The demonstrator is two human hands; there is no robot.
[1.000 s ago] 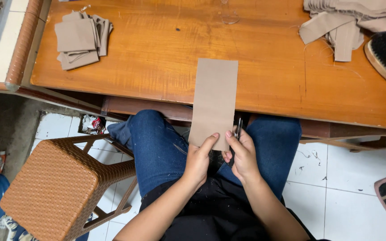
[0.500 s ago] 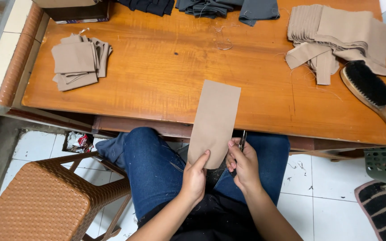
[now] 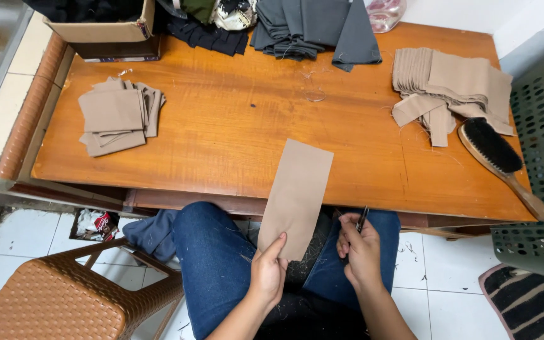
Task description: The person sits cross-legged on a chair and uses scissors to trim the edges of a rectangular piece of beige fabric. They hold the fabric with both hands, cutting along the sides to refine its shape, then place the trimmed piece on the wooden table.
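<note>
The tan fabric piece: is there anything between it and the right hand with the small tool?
Nothing visible. The left hand pinches the bottom edge of the tan fabric piece, and the right hand holds a small dark tool just beside it, with only open space between.

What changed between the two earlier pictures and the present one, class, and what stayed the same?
The right hand let go of the tan fabric strip and moved off to the right, keeping the small dark tool. The left hand alone now pinches the strip's lower edge. The view tilted up, showing more of the table. The fabric stacks and brush stayed put.
</note>
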